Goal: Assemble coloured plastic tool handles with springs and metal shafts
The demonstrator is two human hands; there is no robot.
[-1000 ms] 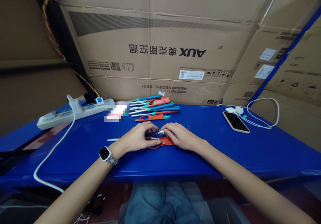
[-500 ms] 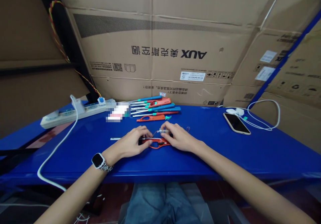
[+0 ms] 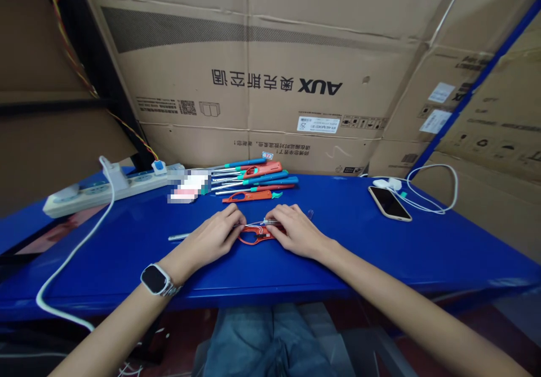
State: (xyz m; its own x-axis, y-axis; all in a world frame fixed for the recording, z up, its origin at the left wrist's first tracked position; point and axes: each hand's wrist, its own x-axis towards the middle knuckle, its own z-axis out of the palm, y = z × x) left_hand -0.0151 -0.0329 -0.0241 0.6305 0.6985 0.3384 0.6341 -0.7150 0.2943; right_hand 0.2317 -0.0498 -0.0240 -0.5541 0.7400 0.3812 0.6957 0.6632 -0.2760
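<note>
An opened red lighter shell [image 3: 253, 240] lies on the blue table between my hands, a small black part and thin white wires [image 3: 255, 225] showing in it. My left hand [image 3: 217, 233] is closed, thumb and fingertips pinching the wires at the shell's left end. Beyond that hand pokes out a silver metal tube [image 3: 178, 236]. My right hand [image 3: 298, 230] is closed around a slim part with a metal end [image 3: 267, 222], just above the shell; my fingers hide most of it. A clear purplish piece [image 3: 310, 214] shows behind my right hand; whether it belongs to the held part is unclear.
Long-nosed lighters [image 3: 264, 180] in red and blue lie in a row at the back, with an orange lighter shell [image 3: 249, 196] in front. A power strip [image 3: 127, 187] is at left, its white cable [image 3: 71, 253] crossing the table. A phone [image 3: 389, 203] lies right.
My left fingers have moved from the shell's near edge up to the wires, now pinching them. The metal part in my right hand sits lower, closer to the shell. The view has shifted slightly.
</note>
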